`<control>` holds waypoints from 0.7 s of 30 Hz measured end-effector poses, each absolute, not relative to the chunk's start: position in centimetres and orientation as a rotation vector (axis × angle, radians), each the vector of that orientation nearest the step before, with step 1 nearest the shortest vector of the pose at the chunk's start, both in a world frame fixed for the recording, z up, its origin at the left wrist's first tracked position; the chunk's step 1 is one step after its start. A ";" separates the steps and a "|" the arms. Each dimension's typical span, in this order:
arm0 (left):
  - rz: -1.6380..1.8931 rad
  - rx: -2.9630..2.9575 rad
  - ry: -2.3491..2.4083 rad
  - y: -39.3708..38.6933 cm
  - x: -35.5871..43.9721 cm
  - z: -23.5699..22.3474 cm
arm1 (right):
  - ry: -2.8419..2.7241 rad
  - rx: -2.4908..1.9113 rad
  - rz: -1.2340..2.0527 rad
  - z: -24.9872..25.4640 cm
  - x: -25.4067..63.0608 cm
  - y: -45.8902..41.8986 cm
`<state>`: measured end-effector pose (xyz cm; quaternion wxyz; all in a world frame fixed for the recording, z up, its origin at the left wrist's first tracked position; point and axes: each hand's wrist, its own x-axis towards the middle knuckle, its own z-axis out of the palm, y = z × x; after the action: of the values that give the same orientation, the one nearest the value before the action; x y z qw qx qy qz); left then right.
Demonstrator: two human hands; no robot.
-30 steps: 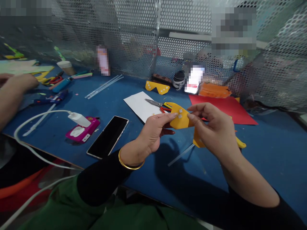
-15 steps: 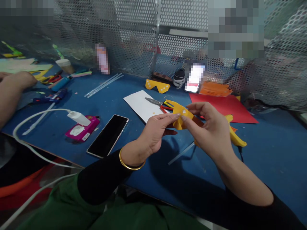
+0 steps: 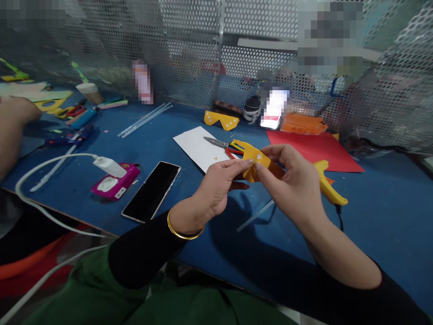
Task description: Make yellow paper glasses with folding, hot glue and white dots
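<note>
A yellow paper cutout (image 3: 252,152) with small white squares on it is held in the air over the table. My left hand (image 3: 219,183) pinches its left part between thumb and fingers. With the thumb on the front and the fingers behind, my right hand (image 3: 292,178) grips the right part, hiding much of it. The paper bends where the two thumbs meet. Just behind it lie scissors (image 3: 216,142) with red and yellow handles, their blades on a white sheet (image 3: 192,142). Farther back is a similar yellow cutout (image 3: 221,121) with white squares.
To the right are a yellow glue gun (image 3: 329,185) and a red sheet (image 3: 314,151). A dark phone (image 3: 152,192) and a purple power adapter (image 3: 117,180) lie left. A lit phone (image 3: 274,108) leans near the perforated screen. Another person's arm (image 3: 15,126) is at far left.
My right thumb has moved left onto the front of the cutout, close to my left thumb, and the paper has bent. The yellow glue gun shows more beside my right hand.
</note>
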<state>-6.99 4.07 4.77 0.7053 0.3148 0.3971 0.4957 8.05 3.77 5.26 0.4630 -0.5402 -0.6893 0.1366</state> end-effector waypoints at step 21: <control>1.124 0.623 0.875 4.5 -7.3 4.9 | -2.104 -0.946 -0.469 5.8 9.5 1.4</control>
<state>-7.27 4.48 4.86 0.7126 0.2811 0.3948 0.5073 9.46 1.39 5.81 0.3838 -0.3710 -0.8254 -0.1839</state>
